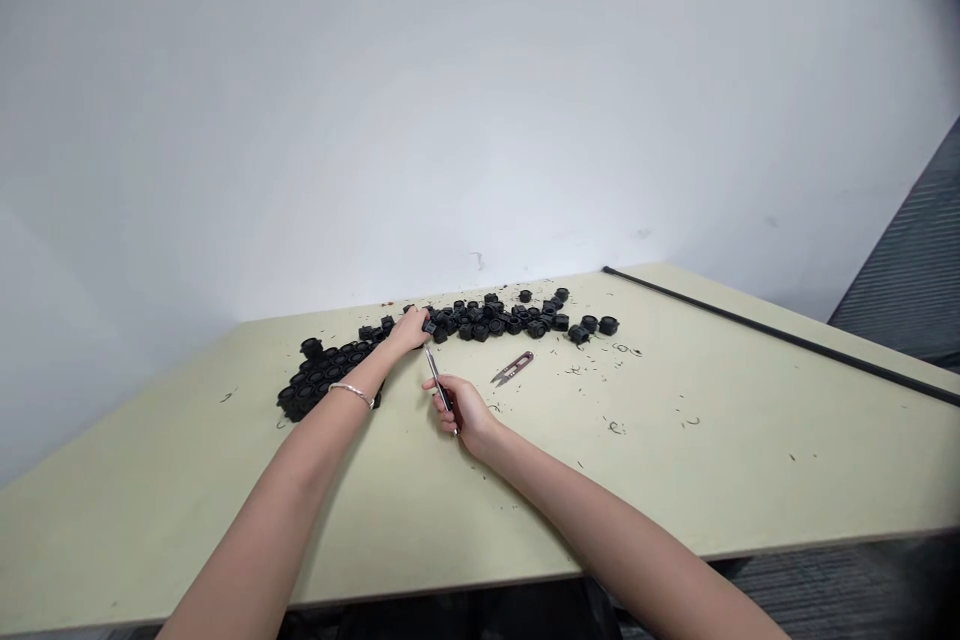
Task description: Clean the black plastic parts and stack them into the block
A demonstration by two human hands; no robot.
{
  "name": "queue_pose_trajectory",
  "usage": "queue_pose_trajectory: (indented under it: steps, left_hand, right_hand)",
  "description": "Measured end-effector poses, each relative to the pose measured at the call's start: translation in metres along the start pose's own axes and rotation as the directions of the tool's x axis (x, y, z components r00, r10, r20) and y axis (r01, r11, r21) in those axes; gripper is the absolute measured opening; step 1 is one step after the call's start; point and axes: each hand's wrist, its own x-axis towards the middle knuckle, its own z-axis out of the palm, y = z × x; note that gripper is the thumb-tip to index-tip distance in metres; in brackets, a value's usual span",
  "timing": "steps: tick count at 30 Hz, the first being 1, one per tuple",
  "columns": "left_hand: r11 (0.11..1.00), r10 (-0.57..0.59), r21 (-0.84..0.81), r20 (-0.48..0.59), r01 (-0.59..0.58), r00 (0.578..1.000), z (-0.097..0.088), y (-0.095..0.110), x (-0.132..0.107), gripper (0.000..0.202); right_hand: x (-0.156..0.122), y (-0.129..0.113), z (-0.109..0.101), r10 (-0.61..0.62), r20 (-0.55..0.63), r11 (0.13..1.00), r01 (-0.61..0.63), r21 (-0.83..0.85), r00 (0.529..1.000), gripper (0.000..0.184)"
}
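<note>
My left hand (409,330) reaches to the left end of a loose pile of small black round plastic parts (495,325). Its fingers are closed at one black plastic part (429,327), partly hidden by the hand. Closer to me, my right hand (466,412) is wrapped round a slim utility knife (444,394) with a dark handle, its silvery blade end pointing up toward the left hand. Under and left of my left forearm, more of these parts stand packed in tidy rows (322,375), with one lying on top.
Thread snips (513,369) lie on the pale yellow table (675,480), right of the knife. Thin black shavings (616,428) are scattered about. A long black rod (780,335) runs along the right side. Behind the table rises a white wall (480,100).
</note>
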Motion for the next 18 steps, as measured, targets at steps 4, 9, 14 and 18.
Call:
queue_pose_trajectory:
  steps: [4,9,14,18]
  left_hand:
    - [0.997,0.045,-0.066,-0.033,-0.048,0.998,-0.006,0.003,-0.01,0.032]
    - [0.977,0.001,-0.21,-0.104,-0.023,0.995,-0.007,0.02,-0.023,0.025]
    - [0.656,-0.199,-0.754,-0.124,0.038,0.972,0.001,0.045,-0.066,0.045]
    - [0.533,-0.262,-0.839,-0.04,0.11,0.964,0.01,0.052,-0.111,0.049]
  right_hand:
    - [0.004,0.0,-0.003,-0.044,-0.002,0.997,0.044,-0.059,0.999,0.016]
    - [0.009,-0.004,-0.009,-0.107,-0.062,0.993,0.104,-0.059,0.992,0.017]
    - [0.013,-0.008,-0.015,-0.213,-0.189,0.977,0.206,-0.059,0.959,0.019]
    - [0.015,-0.009,-0.017,-0.258,-0.229,0.966,0.244,-0.086,0.939,0.019]
